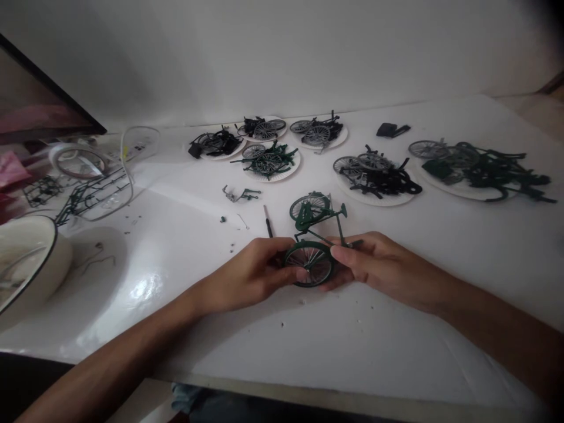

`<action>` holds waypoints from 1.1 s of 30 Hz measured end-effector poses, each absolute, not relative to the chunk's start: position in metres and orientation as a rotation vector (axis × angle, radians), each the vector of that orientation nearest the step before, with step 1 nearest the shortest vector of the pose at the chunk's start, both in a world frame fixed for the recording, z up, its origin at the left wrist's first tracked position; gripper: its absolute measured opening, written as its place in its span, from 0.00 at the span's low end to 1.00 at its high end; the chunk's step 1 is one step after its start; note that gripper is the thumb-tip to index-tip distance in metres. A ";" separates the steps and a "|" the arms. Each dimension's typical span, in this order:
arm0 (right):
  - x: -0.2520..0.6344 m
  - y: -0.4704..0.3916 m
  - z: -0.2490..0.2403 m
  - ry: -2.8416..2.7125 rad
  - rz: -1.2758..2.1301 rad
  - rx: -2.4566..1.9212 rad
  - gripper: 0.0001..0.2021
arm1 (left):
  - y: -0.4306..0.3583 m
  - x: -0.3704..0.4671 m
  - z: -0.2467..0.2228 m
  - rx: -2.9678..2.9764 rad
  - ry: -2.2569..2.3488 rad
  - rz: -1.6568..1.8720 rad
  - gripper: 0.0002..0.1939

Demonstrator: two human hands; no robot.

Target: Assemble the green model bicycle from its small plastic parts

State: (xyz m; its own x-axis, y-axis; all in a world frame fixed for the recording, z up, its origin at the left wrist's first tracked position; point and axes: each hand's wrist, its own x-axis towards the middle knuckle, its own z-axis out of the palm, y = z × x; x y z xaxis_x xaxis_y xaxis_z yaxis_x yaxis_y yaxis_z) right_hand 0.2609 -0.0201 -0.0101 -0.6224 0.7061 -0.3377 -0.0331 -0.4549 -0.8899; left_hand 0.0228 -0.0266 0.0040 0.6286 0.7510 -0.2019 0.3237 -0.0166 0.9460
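A green model bicycle [311, 226] is held between my two hands just over the white table. My left hand [259, 271] is closed on its near wheel, thumb pressed at the hub. From the other side my right hand [374, 261] grips the frame close to that wheel, with its thumb near the tyre; some of its fingers are hidden behind the wheel. The far wheel points away from me. Beyond my left hand lies a small screwdriver [268, 222], near a green and silver bicycle part [241, 193] and a tiny green piece [222, 220].
Paper plates piled with model bicycle parts stand along the back, one with green parts [268, 161], another with black parts [376, 176]. At far right is a plate of dark green parts [480, 170]. A white bowl [61, 264], sprue frames [99, 191] and a dark-framed screen [44, 88] occupy the left.
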 end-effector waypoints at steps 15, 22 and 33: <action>0.261 -0.020 -0.009 -1.276 2.160 -1.009 0.17 | -0.024 0.022 0.007 1.348 0.840 0.298 0.15; 0.264 -0.018 -0.002 -1.314 2.274 -1.066 0.22 | -0.026 0.024 0.014 1.336 0.816 0.183 0.14; 0.267 -0.021 -0.013 -1.269 2.150 -1.123 0.13 | -0.024 0.022 0.006 1.348 0.825 0.219 0.15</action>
